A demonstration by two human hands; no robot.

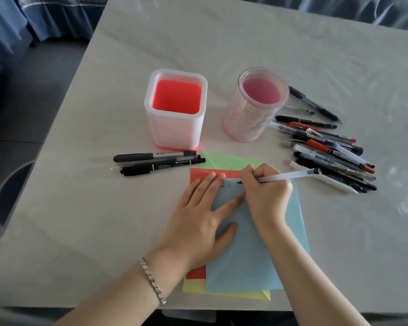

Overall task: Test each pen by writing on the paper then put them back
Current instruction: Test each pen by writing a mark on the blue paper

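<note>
Silver bracelet (152, 281) sits on the left wrist. Left hand (201, 222) lies flat with fingers spread, pressing the blue paper (252, 260) on the gray table (85, 208). Right hand (267, 191) pinches a clear pen (290, 176), its tip on the paper. A pile of pens (330, 151) lies to the right, beside the round pen cup (254, 109).

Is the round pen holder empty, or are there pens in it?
Empty. The round pen holder stands upright, its bare pink bottom visible through the open top; a pile of pens lies beside it.
</note>
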